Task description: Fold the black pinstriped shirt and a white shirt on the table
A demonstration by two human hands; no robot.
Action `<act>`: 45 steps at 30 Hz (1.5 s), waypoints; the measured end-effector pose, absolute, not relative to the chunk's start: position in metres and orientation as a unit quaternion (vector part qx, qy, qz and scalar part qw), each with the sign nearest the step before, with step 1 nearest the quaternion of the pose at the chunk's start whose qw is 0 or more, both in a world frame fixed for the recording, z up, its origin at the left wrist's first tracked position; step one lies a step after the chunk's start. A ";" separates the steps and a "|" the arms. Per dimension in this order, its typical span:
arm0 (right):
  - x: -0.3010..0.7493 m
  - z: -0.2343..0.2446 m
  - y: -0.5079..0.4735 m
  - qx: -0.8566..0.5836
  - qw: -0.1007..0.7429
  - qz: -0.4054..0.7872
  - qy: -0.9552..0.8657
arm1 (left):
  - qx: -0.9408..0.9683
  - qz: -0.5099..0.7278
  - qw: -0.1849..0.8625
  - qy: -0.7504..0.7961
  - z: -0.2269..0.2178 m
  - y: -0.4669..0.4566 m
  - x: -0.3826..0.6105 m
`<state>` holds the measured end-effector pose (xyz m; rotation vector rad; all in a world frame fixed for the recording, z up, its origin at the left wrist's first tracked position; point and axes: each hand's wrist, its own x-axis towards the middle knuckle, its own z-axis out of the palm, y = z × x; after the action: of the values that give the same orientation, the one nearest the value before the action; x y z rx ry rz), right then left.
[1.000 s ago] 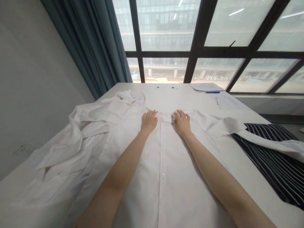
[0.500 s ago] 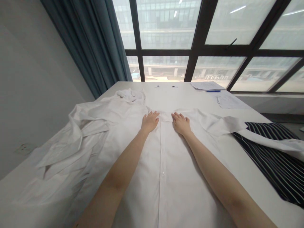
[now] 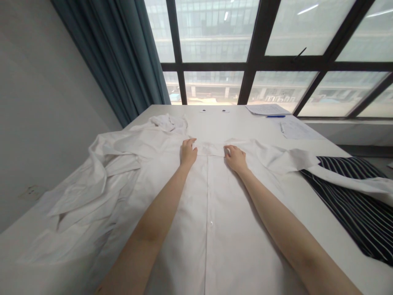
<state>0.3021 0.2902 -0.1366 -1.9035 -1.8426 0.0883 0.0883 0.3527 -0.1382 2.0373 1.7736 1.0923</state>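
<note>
Now the left hand (image 3: pixel 188 153) sits farther left than a moment ago, its fingers curled rather than laid flat, while the right hand (image 3: pixel 236 158) is in nearly the same place with fingertips more bent. The gap between them is wider, so more of the collar band (image 3: pixel 211 149) shows on the white shirt (image 3: pixel 196 196), which lies front up along the middle of the table (image 3: pixel 325 229), near edge out of view; the uncovered band seems to lie fairly flat. Both hands touch the cloth at the collar, left thumb apart from the forefinger; whether either pinches fabric, I cannot tell. White tabletop shows beyond the collar toward the far edge, giving room there, with papers (image 3: pixel 267 109) and a blue pen (image 3: pixel 275 116) at the far right. On the right, a tabletop strip separates the shirt's body from black striped fabric (image 3: pixel 346 209), though a white sleeve (image 3: pixel 340 179) crosses onto it. Left is tighter: rumpled white cloth (image 3: pixel 98 184) crowds that side, near the wall (image 3: pixel 37 123).
</note>
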 end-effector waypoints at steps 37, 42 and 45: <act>0.295 -0.135 0.288 -0.655 0.135 -0.007 -0.744 | 0.855 0.116 0.033 0.504 -0.136 0.331 0.108; 0.296 -0.137 0.289 -0.689 0.108 0.009 -0.717 | 0.839 0.092 0.038 0.535 -0.136 0.332 0.106; 0.296 -0.137 0.289 -0.704 0.102 0.012 -0.703 | 0.825 0.090 0.040 0.556 -0.136 0.333 0.106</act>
<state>0.2957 0.2893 -0.1366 -2.0784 -2.0739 0.0363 0.1059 0.3335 -0.1361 2.5286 1.7053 0.2751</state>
